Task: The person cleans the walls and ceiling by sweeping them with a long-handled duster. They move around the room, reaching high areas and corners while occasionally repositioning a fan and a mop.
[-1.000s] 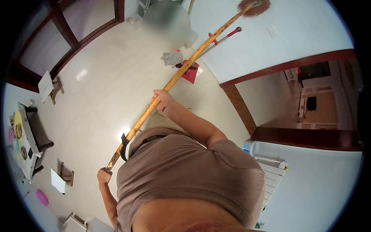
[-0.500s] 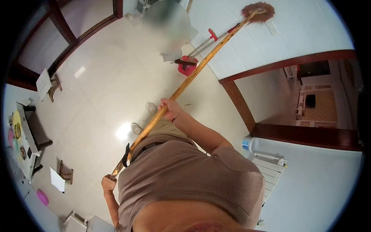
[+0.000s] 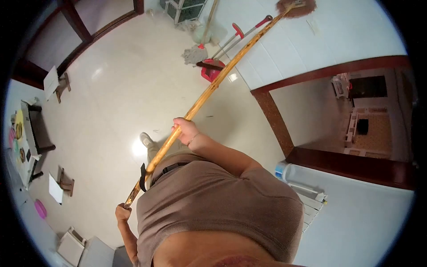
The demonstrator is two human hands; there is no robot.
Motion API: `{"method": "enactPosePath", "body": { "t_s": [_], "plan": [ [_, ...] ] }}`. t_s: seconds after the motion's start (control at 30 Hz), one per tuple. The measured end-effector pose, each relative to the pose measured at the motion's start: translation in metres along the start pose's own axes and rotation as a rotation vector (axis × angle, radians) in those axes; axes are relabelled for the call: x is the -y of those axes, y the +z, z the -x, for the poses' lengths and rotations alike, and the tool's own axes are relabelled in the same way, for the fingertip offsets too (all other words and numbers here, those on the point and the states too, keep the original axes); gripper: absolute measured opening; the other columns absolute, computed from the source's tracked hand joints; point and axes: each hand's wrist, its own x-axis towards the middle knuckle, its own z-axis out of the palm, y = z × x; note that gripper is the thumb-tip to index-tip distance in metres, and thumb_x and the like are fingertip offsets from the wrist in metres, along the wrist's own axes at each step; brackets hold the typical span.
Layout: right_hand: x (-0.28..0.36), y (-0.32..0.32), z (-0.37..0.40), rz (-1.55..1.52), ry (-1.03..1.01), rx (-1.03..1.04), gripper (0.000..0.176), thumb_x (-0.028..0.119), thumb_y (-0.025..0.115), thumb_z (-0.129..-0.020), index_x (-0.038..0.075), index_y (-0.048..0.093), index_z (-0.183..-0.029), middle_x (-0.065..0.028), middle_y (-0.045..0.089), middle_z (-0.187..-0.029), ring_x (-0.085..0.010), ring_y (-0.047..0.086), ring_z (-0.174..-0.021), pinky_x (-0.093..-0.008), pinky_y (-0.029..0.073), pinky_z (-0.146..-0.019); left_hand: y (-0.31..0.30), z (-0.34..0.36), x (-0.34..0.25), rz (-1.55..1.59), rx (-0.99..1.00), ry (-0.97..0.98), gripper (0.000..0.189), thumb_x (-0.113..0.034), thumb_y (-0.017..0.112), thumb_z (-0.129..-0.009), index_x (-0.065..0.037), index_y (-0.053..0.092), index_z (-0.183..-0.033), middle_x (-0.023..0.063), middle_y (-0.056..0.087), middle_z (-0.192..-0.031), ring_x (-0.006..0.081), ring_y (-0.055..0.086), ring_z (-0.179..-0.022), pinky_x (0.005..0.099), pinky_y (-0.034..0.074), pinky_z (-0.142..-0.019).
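Observation:
A long wooden pole (image 3: 204,95) slants across the head view, from the lower left to the top right. At its far end a reddish-brown brush head (image 3: 297,8) is against the white wall. My left hand (image 3: 123,212) is closed round the pole's near end, beside my waist. Higher on the shaft, my right hand (image 3: 185,130) grips the wood in front of my body. A black strap (image 3: 143,177) hangs on the pole between my two hands.
A red dustpan (image 3: 211,71), a grey mop (image 3: 195,54) and a metal rack (image 3: 184,10) stand by the wall. On the left are a cluttered table (image 3: 27,147), small stools (image 3: 66,184) and a pink basin (image 3: 40,208). A doorway frame (image 3: 278,122) and a radiator (image 3: 309,200) are on the right.
My right hand has shifted slightly left and down in view, still round the pole. The brush head sits a little higher in view. The blurred patch over the rack is gone.

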Motion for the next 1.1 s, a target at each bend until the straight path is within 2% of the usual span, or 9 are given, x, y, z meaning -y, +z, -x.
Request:
{"method": "enactPosePath", "body": {
  "t_s": [0.1,0.2,0.43,0.53,0.63,0.73,0.83,0.93,1.1],
  "plan": [
    [0.004,-0.028,0.030,0.086,-0.040,0.013,0.016,0.003,0.058,-0.078,0.005,0.047,-0.067,-0.0038,0.046,-0.065,-0.0162,0.045,-0.058,-0.0289,0.044,-0.060,0.049,0.035,0.001,0.082,0.048,-0.060,0.018,-0.016,0.057,-0.062,0.000,0.060,-0.069,0.0223,0.059,-0.068,0.0393,0.059,-0.067,0.0415,0.048,-0.062],
    [0.005,-0.067,0.050,0.161,-0.057,0.054,0.016,0.004,0.058,-0.078,0.005,0.047,-0.067,-0.0037,0.046,-0.066,-0.0161,0.046,-0.059,-0.0287,0.044,-0.058,0.088,0.084,-0.007,0.109,0.000,-0.042,0.018,-0.015,0.056,-0.062,0.001,0.060,-0.071,0.0226,0.059,-0.067,0.0397,0.058,-0.067,0.0413,0.047,-0.061],
    [0.004,-0.133,0.072,0.193,0.035,0.045,0.017,0.005,0.059,-0.078,0.006,0.047,-0.066,-0.0033,0.046,-0.066,-0.0166,0.047,-0.059,-0.0283,0.044,-0.056,0.144,0.155,-0.029,0.076,-0.033,-0.126,0.023,-0.017,0.059,-0.059,0.003,0.061,-0.072,0.0239,0.058,-0.067,0.0384,0.060,-0.068,0.0406,0.047,-0.061],
    [-0.012,-0.169,0.068,0.199,0.051,0.132,0.017,0.005,0.058,-0.079,0.006,0.047,-0.066,-0.0031,0.046,-0.065,-0.0166,0.047,-0.058,-0.0284,0.042,-0.057,0.165,0.175,-0.013,0.107,0.053,-0.141,0.025,-0.018,0.060,-0.060,0.003,0.062,-0.074,0.0238,0.059,-0.067,0.0378,0.061,-0.069,0.0407,0.047,-0.061],
    [-0.034,-0.221,0.070,0.175,0.078,0.048,0.017,0.005,0.057,-0.078,0.006,0.046,-0.066,-0.0034,0.046,-0.064,-0.0169,0.047,-0.058,-0.0285,0.042,-0.057,0.227,0.200,0.035,0.090,0.083,-0.123,0.026,-0.020,0.060,-0.062,0.002,0.062,-0.076,0.0249,0.059,-0.069,0.0384,0.061,-0.071,0.0409,0.048,-0.062],
    [-0.048,-0.272,0.081,0.180,0.128,-0.075,0.016,0.004,0.058,-0.077,0.006,0.046,-0.067,-0.0035,0.047,-0.064,-0.0174,0.049,-0.059,-0.0290,0.045,-0.057,0.244,0.240,0.011,0.028,0.131,-0.151,0.027,-0.022,0.060,-0.063,0.001,0.063,-0.078,0.0251,0.059,-0.072,0.0399,0.061,-0.073,0.0413,0.048,-0.062],
    [-0.044,-0.311,0.104,0.179,0.301,-0.130,0.014,0.000,0.058,-0.075,0.005,0.045,-0.078,-0.0053,0.047,-0.067,-0.0175,0.048,-0.059,-0.0294,0.046,-0.058,0.266,0.289,-0.015,0.043,0.202,-0.229,0.028,-0.022,0.062,-0.062,-0.002,0.066,-0.082,0.0227,0.061,-0.074,0.0374,0.062,-0.076,0.0412,0.049,-0.065],
    [-0.062,-0.392,0.063,0.116,0.320,-0.132,0.017,-0.001,0.057,-0.074,0.006,0.043,-0.081,-0.0060,0.045,-0.068,-0.0183,0.046,-0.059,-0.0300,0.045,-0.059,0.316,0.325,-0.013,0.070,0.230,-0.165,0.028,-0.021,0.064,-0.061,-0.002,0.066,-0.081,0.0217,0.062,-0.075,0.0359,0.062,-0.077,0.0405,0.049,-0.067],
    [-0.027,-0.387,0.067,0.225,0.307,-0.146,0.014,0.001,0.058,-0.074,0.004,0.046,-0.080,-0.0072,0.046,-0.067,-0.0196,0.047,-0.059,-0.0313,0.045,-0.054,0.342,0.347,-0.069,0.208,0.198,-0.284,0.030,-0.022,0.066,-0.059,0.001,0.065,-0.078,0.0239,0.061,-0.074,0.0391,0.061,-0.076,0.0399,0.048,-0.066]
  ]
}}
